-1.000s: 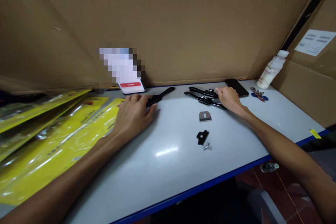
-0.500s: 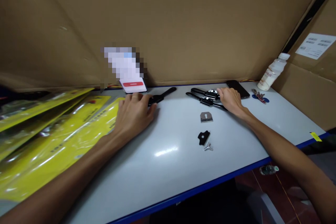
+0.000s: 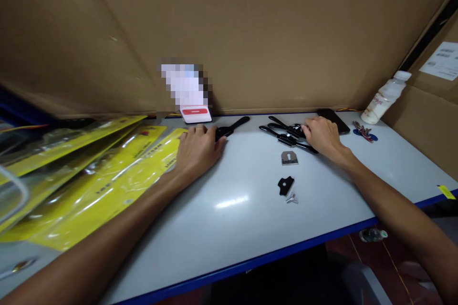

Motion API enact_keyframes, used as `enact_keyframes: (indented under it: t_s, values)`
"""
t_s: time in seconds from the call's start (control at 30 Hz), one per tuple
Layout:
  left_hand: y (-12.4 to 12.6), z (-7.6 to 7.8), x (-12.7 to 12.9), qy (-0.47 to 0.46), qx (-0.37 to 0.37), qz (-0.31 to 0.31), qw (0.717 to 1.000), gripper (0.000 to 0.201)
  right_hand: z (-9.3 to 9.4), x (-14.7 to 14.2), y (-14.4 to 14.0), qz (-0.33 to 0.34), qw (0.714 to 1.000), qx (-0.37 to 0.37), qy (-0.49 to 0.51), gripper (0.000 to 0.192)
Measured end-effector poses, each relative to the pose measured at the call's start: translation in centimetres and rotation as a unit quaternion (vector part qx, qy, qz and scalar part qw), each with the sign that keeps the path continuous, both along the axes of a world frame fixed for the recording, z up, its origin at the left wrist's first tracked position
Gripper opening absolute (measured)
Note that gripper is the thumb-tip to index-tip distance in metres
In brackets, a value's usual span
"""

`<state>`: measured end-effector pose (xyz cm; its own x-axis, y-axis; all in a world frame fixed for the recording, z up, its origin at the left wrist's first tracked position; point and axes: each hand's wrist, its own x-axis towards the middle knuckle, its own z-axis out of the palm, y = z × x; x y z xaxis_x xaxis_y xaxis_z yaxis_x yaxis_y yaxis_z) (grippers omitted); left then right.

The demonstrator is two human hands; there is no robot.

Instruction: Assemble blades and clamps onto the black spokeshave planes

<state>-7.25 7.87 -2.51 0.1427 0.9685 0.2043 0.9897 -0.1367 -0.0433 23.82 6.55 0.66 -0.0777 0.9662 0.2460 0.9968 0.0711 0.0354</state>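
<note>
Both bare forearms stretch forward from the lower corners, the left hand (image 3: 198, 150) lying palm-down toward eleven o'clock with fingers loosely curled, the right hand (image 3: 324, 136) toward one o'clock, palm-down, its fingers bent and pointing left.

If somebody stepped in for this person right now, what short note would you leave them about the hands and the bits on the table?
Left hand: flat over one end of a black handle; grip unclear.
Right hand: fingers on the pile of black metal parts at the back of the table.
Loose in the middle: a small grey plate, a black bracket, a wing screw. None joined yet.
Yellow packets lie left.
</note>
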Motion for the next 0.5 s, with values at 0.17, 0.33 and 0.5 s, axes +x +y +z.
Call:
enact_keyframes:
  t_s: [0.17,0.33,0.5]
  values:
    - [0.7,-0.2,0.1,-0.051,-0.050,0.026,0.997,0.040,1.4,-0.2,-1.2,0.157,0.976,-0.111,0.098,0.017]
    - [-0.1,0.0,0.9,-0.048,-0.064,0.016,0.997,0.034,1.1,-0.7,-2.6,0.226,0.949,-0.199,0.089,0.032]
    - [-0.4,-0.2,1.3,-0.098,-0.047,-0.014,0.994,0.030,0.3,-0.9,-2.5,0.213,0.949,-0.211,0.100,0.025]
